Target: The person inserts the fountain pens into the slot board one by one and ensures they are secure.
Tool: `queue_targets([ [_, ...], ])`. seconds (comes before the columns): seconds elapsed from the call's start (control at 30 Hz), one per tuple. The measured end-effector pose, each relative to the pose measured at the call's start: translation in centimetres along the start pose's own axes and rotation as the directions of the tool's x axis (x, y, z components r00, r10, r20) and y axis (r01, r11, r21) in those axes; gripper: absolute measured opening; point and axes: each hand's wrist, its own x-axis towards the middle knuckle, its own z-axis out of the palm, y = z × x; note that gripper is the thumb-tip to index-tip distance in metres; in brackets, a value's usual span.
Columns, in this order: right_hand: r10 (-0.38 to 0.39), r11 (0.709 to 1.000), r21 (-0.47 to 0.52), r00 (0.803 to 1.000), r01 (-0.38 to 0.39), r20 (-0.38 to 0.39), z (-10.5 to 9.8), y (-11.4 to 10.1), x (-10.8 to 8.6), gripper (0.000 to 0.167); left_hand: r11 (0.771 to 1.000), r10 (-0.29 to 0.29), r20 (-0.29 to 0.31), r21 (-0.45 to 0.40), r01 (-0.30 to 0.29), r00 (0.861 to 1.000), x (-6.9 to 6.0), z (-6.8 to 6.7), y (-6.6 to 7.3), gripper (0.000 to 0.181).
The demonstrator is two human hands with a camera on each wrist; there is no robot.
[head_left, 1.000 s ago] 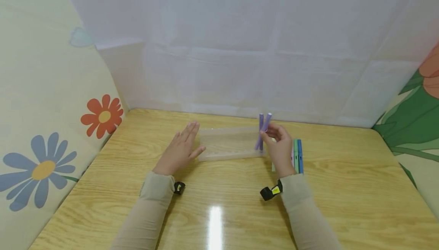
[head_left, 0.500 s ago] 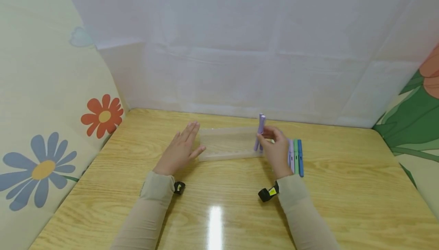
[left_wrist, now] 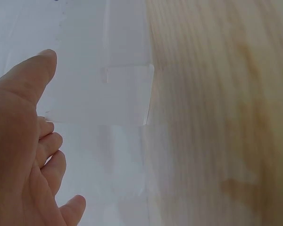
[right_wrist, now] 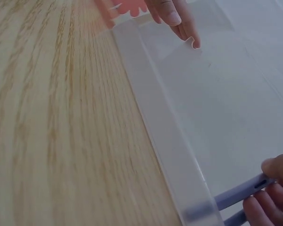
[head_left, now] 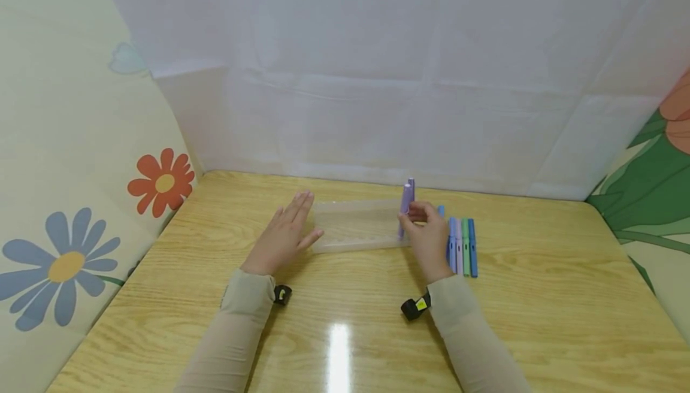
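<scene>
A translucent pen rack (head_left: 356, 222) stands on the table between the hands. My right hand (head_left: 431, 240) pinches a purple pen (head_left: 405, 198) between thumb and fingers at the rack's right end. In the right wrist view, the lower end of this pen (right_wrist: 240, 192) sits behind the rack's front lip. Close beside it, a darker purple pen (head_left: 412, 182) stands in the rack, partly hidden by the held one. My left hand (head_left: 280, 240) is at the rack's left end, fingers straight; in the left wrist view its thumb (left_wrist: 40, 70) lies over the rack's corner.
Several pens in blue, lilac and green (head_left: 466, 246) lie side by side on the wooden table (head_left: 366, 297), right of the right hand, which partly covers them. A white cloth (head_left: 345, 81) hangs behind the table. Flower-printed panels (head_left: 70, 267) flank it.
My right hand has moved left with the purple pen, which went from slanting across the darker pen to nearly upright on its left. More of the lying pens now show. My left hand stays put.
</scene>
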Motion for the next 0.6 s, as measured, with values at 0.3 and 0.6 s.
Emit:
queue_targets([
  [0.3, -0.062, 0.997, -0.038, 0.997, 0.060, -0.041, 0.20, 0.22, 0.11, 0.023, 1.000, 0.009, -0.005, 0.000, -0.009, 1.000, 0.04, 0.02, 0.03, 0.082],
  [0.6, -0.094, 0.995, -0.034, 0.995, 0.093, -0.016, -0.18, 0.08, 0.13, 0.018, 1.000, 0.006, -0.005, -0.001, -0.006, 1.000, 0.08, 0.02, 0.00, 0.082],
])
